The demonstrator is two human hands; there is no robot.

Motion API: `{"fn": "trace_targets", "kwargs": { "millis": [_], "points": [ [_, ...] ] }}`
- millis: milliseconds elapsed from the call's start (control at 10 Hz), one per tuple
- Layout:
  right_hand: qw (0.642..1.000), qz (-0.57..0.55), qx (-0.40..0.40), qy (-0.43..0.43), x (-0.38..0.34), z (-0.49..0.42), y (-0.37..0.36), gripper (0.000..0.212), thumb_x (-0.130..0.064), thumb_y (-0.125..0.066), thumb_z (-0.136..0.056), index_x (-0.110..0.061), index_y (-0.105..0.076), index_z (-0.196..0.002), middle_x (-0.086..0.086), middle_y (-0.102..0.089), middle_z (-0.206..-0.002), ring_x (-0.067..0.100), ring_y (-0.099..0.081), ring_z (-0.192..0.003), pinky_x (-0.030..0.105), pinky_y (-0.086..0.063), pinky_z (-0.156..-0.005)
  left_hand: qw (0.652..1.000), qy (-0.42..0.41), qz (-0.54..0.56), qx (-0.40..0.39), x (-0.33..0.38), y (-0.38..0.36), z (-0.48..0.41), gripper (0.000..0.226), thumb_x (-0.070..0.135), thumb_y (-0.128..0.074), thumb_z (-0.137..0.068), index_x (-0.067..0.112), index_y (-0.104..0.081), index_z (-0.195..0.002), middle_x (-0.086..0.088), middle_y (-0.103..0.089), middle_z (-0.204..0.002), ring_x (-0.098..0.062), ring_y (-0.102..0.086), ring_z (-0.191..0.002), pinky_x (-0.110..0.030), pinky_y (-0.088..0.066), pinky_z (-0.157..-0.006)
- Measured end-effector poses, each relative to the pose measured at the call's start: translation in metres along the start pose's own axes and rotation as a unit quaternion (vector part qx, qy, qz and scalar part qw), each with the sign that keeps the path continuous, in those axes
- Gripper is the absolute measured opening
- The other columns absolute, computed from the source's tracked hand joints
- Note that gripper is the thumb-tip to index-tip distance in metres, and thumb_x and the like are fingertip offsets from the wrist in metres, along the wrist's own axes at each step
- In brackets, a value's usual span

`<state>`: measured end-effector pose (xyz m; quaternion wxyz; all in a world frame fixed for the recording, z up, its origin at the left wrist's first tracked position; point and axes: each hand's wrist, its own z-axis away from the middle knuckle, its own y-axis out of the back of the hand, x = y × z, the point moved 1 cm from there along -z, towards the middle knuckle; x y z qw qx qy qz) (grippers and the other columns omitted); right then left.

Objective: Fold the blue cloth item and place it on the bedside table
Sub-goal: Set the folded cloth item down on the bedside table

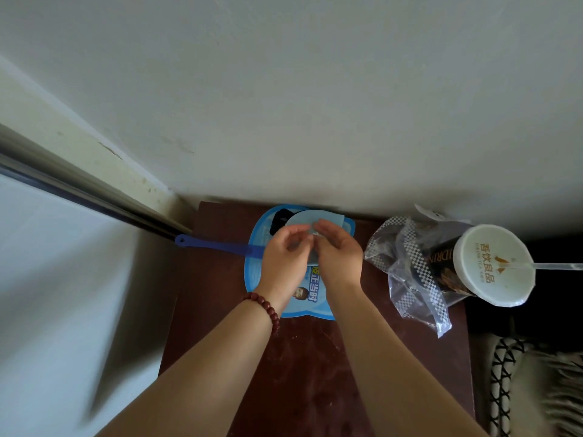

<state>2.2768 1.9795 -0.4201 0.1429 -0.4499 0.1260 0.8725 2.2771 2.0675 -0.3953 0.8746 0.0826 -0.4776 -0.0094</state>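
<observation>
Both hands, left hand and right hand, pinch the pale blue cloth between their fingertips, above the bedside table.

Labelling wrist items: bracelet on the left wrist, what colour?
Dark red beads; the bracelet shows clearly on the left wrist in the head view.

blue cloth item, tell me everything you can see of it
The blue cloth item is pale blue, thin and soft-looking, with a rounded upper edge. It is held over a blue plastic fan on the dark wooden bedside table, pinched between the left hand and right hand. The hands hide its lower part.
</observation>
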Motion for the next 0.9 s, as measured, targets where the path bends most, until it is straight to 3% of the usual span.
{"fn": "trace_targets", "kwargs": {
  "millis": [300, 500, 700, 900],
  "points": [
    [1.000, -0.001, 0.022, 0.002, 0.003, 0.000, -0.001, 0.034, 0.004, -0.056, -0.081, -0.027, -0.071, -0.082, -0.006, -0.074, -0.089, 0.009, -0.071, -0.084, 0.020, -0.055, -0.073, 0.999, 0.049, 0.002, -0.023, -0.004, 0.000, -0.008, 0.018, 0.014, -0.052, -0.092, 0.018, -0.057, -0.109, -0.004, -0.064, -0.110, -0.016, -0.062, -0.103, -0.039, -0.050, -0.094],
    [1.000, -0.013, 0.018, 0.012, -0.011, 0.005, 0.005, 0.031, 0.000, -0.054, -0.084, -0.027, -0.069, -0.080, 0.000, -0.073, -0.086, 0.016, -0.071, -0.083, 0.029, -0.056, -0.076, 0.999, -0.004, 0.026, -0.030, 0.001, -0.001, 0.010, 0.017, 0.010, -0.054, -0.091, 0.019, -0.061, -0.104, 0.007, -0.066, -0.102, -0.005, -0.062, -0.096, -0.025, -0.053, -0.085],
    [0.998, -0.049, 0.025, 0.040, -0.029, 0.018, 0.010, 0.027, 0.001, -0.052, -0.084, -0.021, -0.068, -0.084, 0.001, -0.072, -0.087, 0.015, -0.071, -0.080, 0.023, -0.056, -0.069, 0.999, -0.036, 0.038, -0.013, 0.015, 0.000, 0.025, 0.018, 0.013, -0.055, -0.090, 0.025, -0.062, -0.101, 0.014, -0.066, -0.098, 0.005, -0.062, -0.090, -0.021, -0.053, -0.080],
    [0.996, -0.062, 0.030, 0.050, -0.035, 0.030, 0.016, 0.026, 0.000, -0.055, -0.084, -0.023, -0.068, -0.082, 0.001, -0.072, -0.088, 0.011, -0.071, -0.075, 0.022, -0.054, -0.067, 0.997, -0.057, 0.046, 0.005, 0.024, 0.002, 0.034, 0.018, 0.011, -0.057, -0.088, 0.024, -0.064, -0.099, 0.011, -0.067, -0.097, 0.008, -0.062, -0.084, -0.021, -0.054, -0.077]
  ]
}}
